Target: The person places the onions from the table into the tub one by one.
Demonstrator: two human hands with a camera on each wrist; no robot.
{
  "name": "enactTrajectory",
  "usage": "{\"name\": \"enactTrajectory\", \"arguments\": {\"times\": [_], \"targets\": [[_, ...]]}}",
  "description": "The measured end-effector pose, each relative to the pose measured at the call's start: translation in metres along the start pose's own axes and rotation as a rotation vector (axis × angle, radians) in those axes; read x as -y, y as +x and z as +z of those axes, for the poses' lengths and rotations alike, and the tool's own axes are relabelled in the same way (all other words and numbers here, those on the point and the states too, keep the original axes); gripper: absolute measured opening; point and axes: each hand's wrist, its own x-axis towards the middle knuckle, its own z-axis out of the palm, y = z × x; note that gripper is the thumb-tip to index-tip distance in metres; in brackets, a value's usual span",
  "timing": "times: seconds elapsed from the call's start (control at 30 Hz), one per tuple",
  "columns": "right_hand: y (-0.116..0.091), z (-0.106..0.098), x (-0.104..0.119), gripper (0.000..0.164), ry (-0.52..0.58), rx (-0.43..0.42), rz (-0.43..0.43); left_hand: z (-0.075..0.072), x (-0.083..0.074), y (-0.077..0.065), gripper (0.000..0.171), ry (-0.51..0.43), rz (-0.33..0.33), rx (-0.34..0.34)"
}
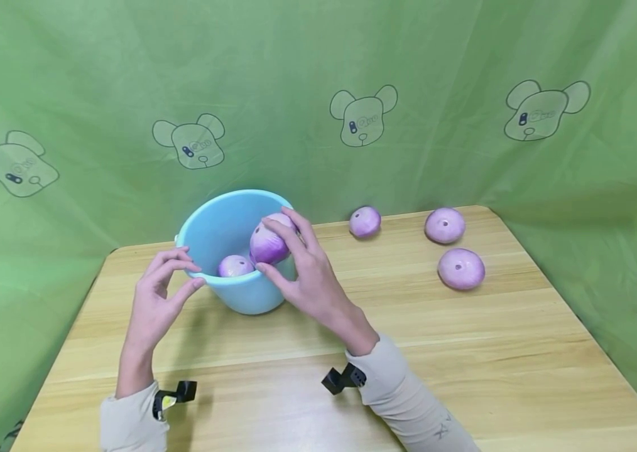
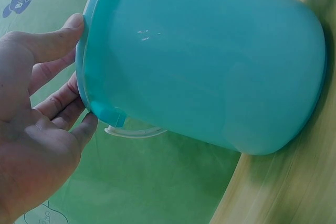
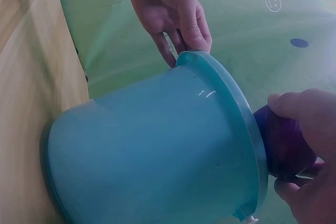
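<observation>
A light-blue bucket stands upright on the table, left of centre. My left hand holds its rim at the left, the thumb and fingertips touching the edge; the left wrist view shows this hand close up. With my right hand I grip a purple onion between thumb and fingers at the bucket's mouth, on the right side. The right wrist view has this onion just past the rim, partly covered by the fingers. Inside the bucket lies another purple onion; the bucket wall hides its lower part.
Three more purple onions lie on the wooden table: one near the back edge, another at the back right, a third in front of that. A green curtain with bear-head prints hangs behind. The bucket has a white handle.
</observation>
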Motion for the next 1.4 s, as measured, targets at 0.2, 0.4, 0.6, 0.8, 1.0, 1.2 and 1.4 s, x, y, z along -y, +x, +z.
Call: {"name": "enactTrajectory", "arguments": {"times": [0.2,0.4,0.6,0.8,1.0,1.2,1.4], "targets": [[-0.001,0.003,-0.001,0.067,0.011,0.012,0.000,0.001,0.000,0.000,0.018,0.004,-0.004,0.003],[0.000,0.005,-0.001,0.067,0.013,0.013,0.004,0.001,0.001,0.001,0.018,0.008,-0.005,0.004],[0.000,0.007,-0.002,0.068,0.011,0.014,0.007,0.002,0.000,0.001,0.017,0.006,-0.002,0.002],[0.000,0.009,-0.002,0.070,-0.004,0.020,0.005,0.002,0.000,0.001,0.017,0.007,0.000,-0.005],[0.000,0.010,-0.002,0.071,-0.030,0.031,0.003,0.002,0.000,0.001,0.017,0.008,0.001,-0.009],[0.000,0.010,-0.001,0.072,-0.037,0.034,0.007,0.003,0.000,0.001,0.017,0.010,0.010,-0.010],[-0.001,0.011,-0.002,0.070,-0.052,0.045,0.011,0.003,0.000,0.001,0.017,0.004,0.016,-0.011]]}}
